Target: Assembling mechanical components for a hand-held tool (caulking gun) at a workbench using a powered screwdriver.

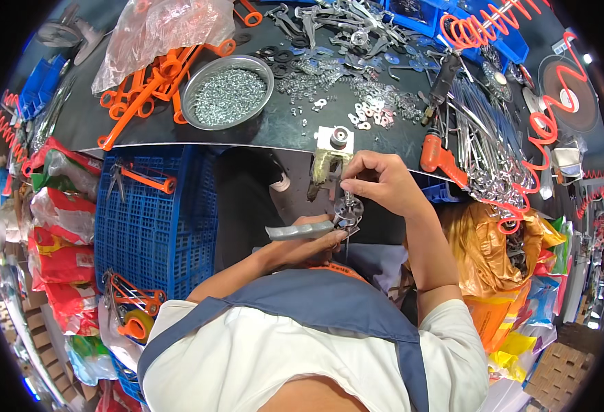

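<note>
My left hand (314, 242) grips a grey metal shear blade (300, 230) held flat in front of my chest. A small round metal disc (349, 208) sits at the blade's right end. My right hand (377, 180) pinches a small screw or pin over that disc, fingers closed on it. Just beyond my right hand, a small white fixture block (335, 139) with a dark round part stands at the edge of the black workbench (267, 130).
A metal bowl of small screws (227, 91), orange-handled tools (152, 82), loose washers and springs (347, 96) and an orange power screwdriver (439, 156) lie on the bench. A blue plastic crate (154, 226) stands at my left. Metal blades (484, 147) pile up at the right.
</note>
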A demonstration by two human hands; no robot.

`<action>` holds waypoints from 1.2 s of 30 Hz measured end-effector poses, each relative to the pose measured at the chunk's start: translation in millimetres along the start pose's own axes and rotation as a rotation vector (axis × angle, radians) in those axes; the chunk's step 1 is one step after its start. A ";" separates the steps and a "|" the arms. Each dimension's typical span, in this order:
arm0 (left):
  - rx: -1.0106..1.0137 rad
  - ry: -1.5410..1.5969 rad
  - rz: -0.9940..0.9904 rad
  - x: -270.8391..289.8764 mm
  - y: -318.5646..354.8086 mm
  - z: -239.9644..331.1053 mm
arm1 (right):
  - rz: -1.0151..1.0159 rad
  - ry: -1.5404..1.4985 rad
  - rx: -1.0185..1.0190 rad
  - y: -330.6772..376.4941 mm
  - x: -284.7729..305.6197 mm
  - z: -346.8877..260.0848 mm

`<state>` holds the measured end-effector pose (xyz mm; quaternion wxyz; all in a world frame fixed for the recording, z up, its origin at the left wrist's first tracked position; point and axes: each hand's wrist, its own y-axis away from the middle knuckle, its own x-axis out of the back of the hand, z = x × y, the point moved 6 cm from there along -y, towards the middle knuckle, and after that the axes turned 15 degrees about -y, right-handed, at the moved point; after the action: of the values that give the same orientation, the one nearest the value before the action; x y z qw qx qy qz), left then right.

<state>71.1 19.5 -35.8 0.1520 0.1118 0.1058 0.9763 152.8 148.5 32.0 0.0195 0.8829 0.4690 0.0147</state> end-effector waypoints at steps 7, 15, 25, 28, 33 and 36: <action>-0.082 0.012 -0.106 -11.9 -7.0 5.9 | -0.025 -0.286 0.001 15.7 7.2 2.9; -0.097 -0.067 -0.137 -10.3 -11.1 13.6 | -0.143 0.025 -0.065 33.3 4.6 16.7; 0.048 0.276 0.088 27.9 -2.0 20.3 | 0.150 0.321 0.073 81.2 -39.9 72.6; -0.018 0.169 0.157 36.3 -2.9 21.7 | 0.220 0.450 0.161 75.7 -38.6 63.7; 0.041 0.238 0.205 40.8 -2.6 28.3 | 0.260 0.391 0.119 69.5 -30.9 63.6; -0.173 -0.227 0.447 53.0 -4.5 35.4 | 0.291 0.399 0.152 64.0 -26.5 73.5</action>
<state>32.0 46.8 6.7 -0.0477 0.2279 -0.0229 0.9722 194.2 89.2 -38.6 -0.1424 0.9196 0.3312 0.1560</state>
